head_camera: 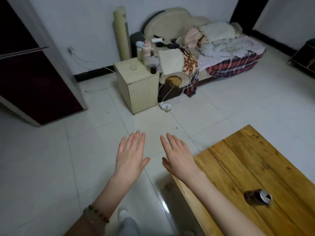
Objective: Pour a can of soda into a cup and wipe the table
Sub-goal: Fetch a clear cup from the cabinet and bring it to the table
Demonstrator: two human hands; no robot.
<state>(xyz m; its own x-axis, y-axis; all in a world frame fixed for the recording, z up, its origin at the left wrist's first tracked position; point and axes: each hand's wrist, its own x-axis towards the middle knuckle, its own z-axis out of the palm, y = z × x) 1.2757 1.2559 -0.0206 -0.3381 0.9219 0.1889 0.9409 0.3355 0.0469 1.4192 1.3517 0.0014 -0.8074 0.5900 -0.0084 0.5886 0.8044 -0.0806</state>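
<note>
Currently my left grip [131, 154] and right grip [177, 155] hover flat over the floor [51, 159], fingers spread, holding nothing. The soda can [258, 197] stands upright on the desk [247, 159], rightward and back toward me, nearer my right grip.

I am in a bedroom at home. A bed [235, 65] piled with blankets [219, 40] sits against the white wall [85, 23]. Beside it, a small cabinet [141, 89] holds bottles [146, 50] on a white tiled floor [42, 159].
</note>
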